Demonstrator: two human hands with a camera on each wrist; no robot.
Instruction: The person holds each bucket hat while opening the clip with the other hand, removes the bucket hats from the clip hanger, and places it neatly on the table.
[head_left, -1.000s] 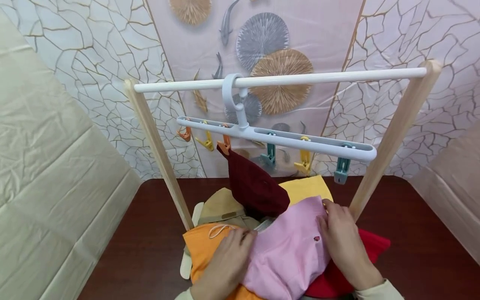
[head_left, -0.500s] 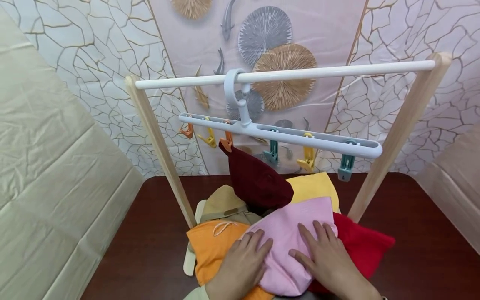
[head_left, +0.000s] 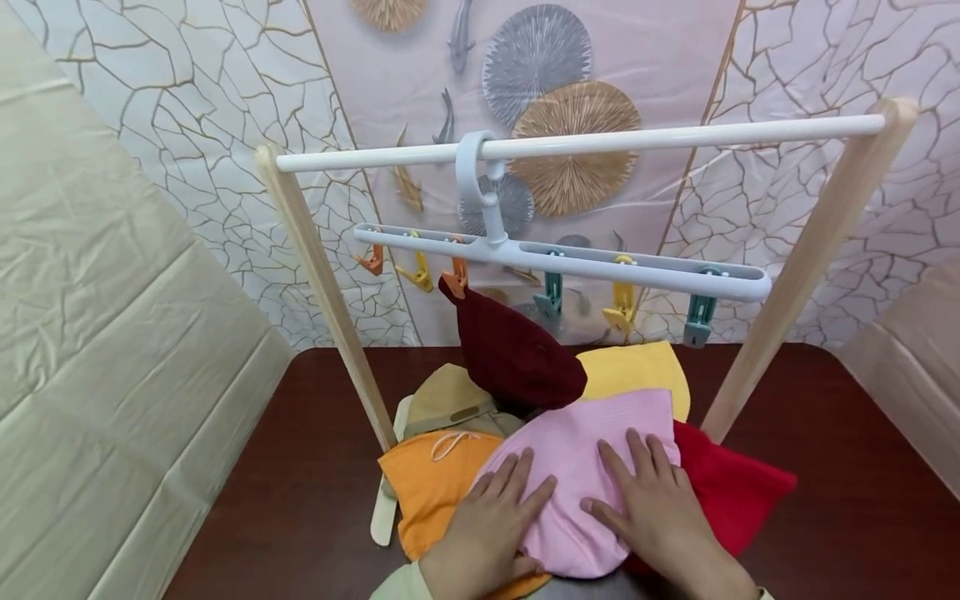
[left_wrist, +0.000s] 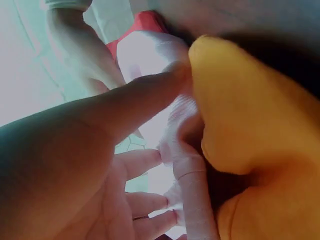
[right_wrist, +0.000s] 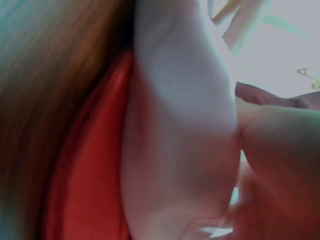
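Note:
A pink piece of fabric (head_left: 573,442), rounded like a soft hat, lies on top of a heap of cloth items in the head view. On its left side rests my left hand (head_left: 491,521), fingers spread and nearly straight. My right hand (head_left: 660,508) lies flat on its right part, fingers also spread. Under the left hand is an orange cloth item (head_left: 438,479) with a white cord. A red cloth item (head_left: 731,487) sticks out beyond the right hand. Above the heap, a maroon cap-like item (head_left: 517,358) hangs from an orange clip (head_left: 455,275). Both wrist views show the pink fabric close up.
A pale blue clip hanger (head_left: 562,262) with several coloured clips hangs from a white bar (head_left: 675,138) on wooden posts (head_left: 817,258). Khaki (head_left: 446,400) and yellow (head_left: 637,371) cloth items lie behind, on the dark table (head_left: 262,500).
My right hand has let go of the pink fabric's right edge and moved left onto its middle. The left hand has come to lie flat on it, and the fabric looks smoother.

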